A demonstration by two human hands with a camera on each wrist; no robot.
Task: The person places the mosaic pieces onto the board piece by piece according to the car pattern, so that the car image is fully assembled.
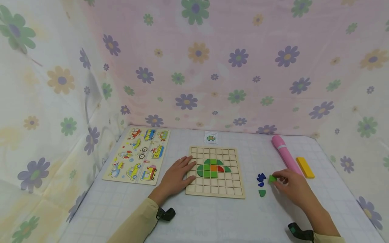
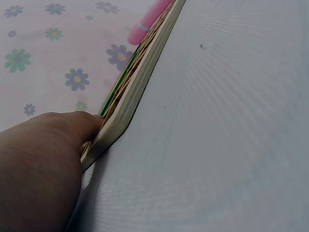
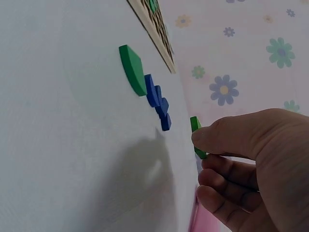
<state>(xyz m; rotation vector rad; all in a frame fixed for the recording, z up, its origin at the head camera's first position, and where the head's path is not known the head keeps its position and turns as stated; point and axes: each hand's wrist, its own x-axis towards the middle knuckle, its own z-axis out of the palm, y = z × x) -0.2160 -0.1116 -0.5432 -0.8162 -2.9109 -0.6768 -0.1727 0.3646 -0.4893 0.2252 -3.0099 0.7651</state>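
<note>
A wooden grid board [image 1: 214, 190] lies mid-table, with green, orange and red tiles set in several of its cells. My left hand [image 1: 177, 175] rests on the board's left edge, fingers extended over the rim; in the left wrist view the thumb [image 2: 89, 123] lies on the frame. My right hand [image 1: 293, 185] pinches a light green tile [image 1: 272, 179] between thumb and fingers, raised above the cloth in the right wrist view. Just left of it on the table are several dark blue pieces [image 1: 260, 177] and a green quarter-round tile [image 3: 133, 70].
A picture puzzle board [image 1: 133, 155] with vehicles lies at the left. Behind the grid board is a small pattern card [image 1: 211, 137]. A pink roll [image 1: 285, 153] and a yellow block [image 1: 305, 167] lie at the right, close beyond my right hand. Flowered curtains surround the table.
</note>
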